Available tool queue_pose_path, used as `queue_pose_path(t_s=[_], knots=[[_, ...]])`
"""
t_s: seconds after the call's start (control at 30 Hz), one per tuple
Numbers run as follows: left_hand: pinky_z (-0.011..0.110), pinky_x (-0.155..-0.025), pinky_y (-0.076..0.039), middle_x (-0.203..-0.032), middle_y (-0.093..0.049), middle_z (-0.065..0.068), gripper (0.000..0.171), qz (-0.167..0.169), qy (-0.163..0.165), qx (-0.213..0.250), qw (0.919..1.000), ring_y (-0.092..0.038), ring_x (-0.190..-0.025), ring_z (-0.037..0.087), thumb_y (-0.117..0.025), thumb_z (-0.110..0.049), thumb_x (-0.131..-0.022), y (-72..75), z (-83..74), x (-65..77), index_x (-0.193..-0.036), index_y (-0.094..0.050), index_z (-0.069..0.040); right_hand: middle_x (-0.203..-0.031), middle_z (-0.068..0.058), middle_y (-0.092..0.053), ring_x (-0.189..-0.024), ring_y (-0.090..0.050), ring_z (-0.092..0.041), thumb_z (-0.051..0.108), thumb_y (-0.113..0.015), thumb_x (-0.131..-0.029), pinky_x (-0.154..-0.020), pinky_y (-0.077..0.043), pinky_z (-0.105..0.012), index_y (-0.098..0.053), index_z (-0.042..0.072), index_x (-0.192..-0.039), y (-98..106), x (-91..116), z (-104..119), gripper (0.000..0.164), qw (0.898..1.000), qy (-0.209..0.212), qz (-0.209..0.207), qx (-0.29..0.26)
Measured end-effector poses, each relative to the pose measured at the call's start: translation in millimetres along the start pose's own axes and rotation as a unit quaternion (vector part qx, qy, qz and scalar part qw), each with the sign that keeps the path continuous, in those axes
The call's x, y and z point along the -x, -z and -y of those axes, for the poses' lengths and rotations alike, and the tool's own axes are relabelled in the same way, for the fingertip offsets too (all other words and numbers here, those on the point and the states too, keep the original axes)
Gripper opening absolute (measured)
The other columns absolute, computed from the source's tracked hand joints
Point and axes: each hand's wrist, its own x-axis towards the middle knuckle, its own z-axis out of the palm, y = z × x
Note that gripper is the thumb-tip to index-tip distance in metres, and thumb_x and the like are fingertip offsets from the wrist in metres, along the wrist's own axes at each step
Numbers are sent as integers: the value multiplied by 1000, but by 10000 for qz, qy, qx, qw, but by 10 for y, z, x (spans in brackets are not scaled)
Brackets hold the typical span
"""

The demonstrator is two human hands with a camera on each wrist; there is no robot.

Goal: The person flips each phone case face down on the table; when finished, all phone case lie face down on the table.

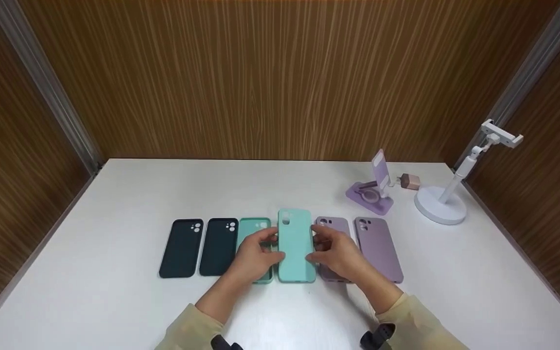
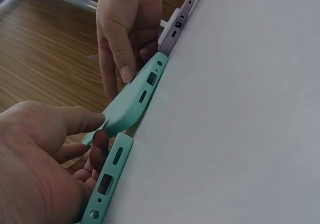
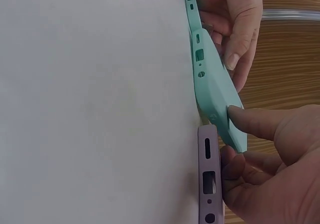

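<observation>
My left hand [image 1: 252, 257] and right hand [image 1: 341, 253] hold a mint-green phone case [image 1: 296, 248] between them, by its two long sides. Its back faces up, with the camera cutout at the far end. In the left wrist view the near edge of this case [image 2: 127, 109], with its port holes, lies close to the tabletop while its far part tilts up. Under my left fingers lies a second mint case [image 1: 248, 227], inner side up and partly hidden. A light purple case [image 1: 341, 224] sits beneath my right hand, also partly covered.
Two dark cases [image 1: 181, 249] [image 1: 219, 247] continue the row on the left, and another purple case [image 1: 379, 249] ends it on the right. Behind stand a purple folding stand [image 1: 381, 175], a pink charger plug [image 1: 410, 182] and a white phone holder [image 1: 440, 206]. Wood-patterned panels [image 1: 280, 82] enclose the white table [image 1: 90, 291].
</observation>
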Motion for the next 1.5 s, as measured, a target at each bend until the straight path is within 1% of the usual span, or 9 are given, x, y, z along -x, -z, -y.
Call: queue_pose_path(t_s=[0.23, 0.5, 0.63, 0.77, 0.83, 0.97, 1.1, 1.37, 1.5], knots=[[31, -81, -52, -132, -62, 14, 65, -7, 21, -132, 9999, -57, -91, 20, -78, 0, -91, -6, -10, 2, -151, -54, 2, -113, -10, -70, -95, -63, -21, -1, -86, -85, -83, -55, -33, -55, -4, -151, 2, -3, 20, 73, 10000, -31, 41, 13], [33, -80, -51, -140, -59, 14, 71, -21, 204, -344, 9992, -57, -91, 19, -80, -2, -91, -43, -24, 26, -156, -50, -3, -119, -11, -70, -93, -61, -19, -1, -86, -85, -79, -53, -30, -55, -4, -150, -3, 13, 5, 73, 9999, -42, -29, 132], [32, -77, -51, -133, -59, 13, 71, 3, 139, -506, 9986, -57, -89, 18, -80, -4, -91, -39, -16, 37, -156, -51, -4, -115, -11, -69, -91, -60, -19, -1, -87, -84, -76, -51, -29, -54, -5, -151, -3, 16, 6, 75, 9997, 23, 45, 235], [31, -74, -50, -112, -61, 11, 71, 74, 50, -697, 9975, -57, -85, 17, -80, -6, -91, -33, -12, 39, -156, -51, -4, -109, -11, -68, -89, -59, -20, 0, -87, -83, -73, -50, -29, -53, -6, -151, 4, 23, 6, 76, 9995, 59, 121, 277], [31, -72, -49, -100, -60, 8, 71, 122, 89, -714, 9973, -56, -82, 16, -80, -7, -92, -30, -10, 35, -156, -50, -5, -110, -11, -68, -89, -59, -19, 0, -87, -83, -73, -50, -30, -53, -5, -151, 3, 24, 7, 76, 9995, 29, 125, 300], [31, -70, -48, -89, -58, 5, 72, 163, 163, -751, 9969, -55, -78, 16, -80, -7, -92, -25, 2, 23, -157, -50, -5, -108, -10, -68, -89, -59, -19, -1, -86, -84, -75, -51, -31, -54, -3, -151, -11, 11, 12, 75, 9991, -30, 108, 398], [30, -68, -47, -87, -58, 5, 72, 168, 167, -744, 9970, -54, -76, 16, -81, -7, -92, -26, 4, 22, -157, -50, -5, -104, -8, -67, -89, -59, -19, 0, -86, -84, -75, -51, -32, -54, -3, -152, -17, 8, 18, 75, 9987, -66, 111, 483], [28, -66, -48, -92, -57, 6, 73, 136, 202, -854, 9961, -55, -78, 16, -81, -7, -92, -37, -4, 37, -158, -49, -5, -105, -9, -68, -90, -60, -19, 1, -87, -84, -79, -52, -34, -54, -2, -152, -25, 12, 9, 75, 9982, -61, 151, 586], [28, -67, -47, -91, -57, 6, 74, 124, 206, -877, 9959, -55, -79, 16, -82, -7, -92, -42, -12, 34, -158, -49, -6, -112, -11, -70, -92, -61, -20, 2, -87, -84, -82, -54, -36, -54, -2, -152, -25, 19, 9, 75, 9980, -46, 81, 621]])
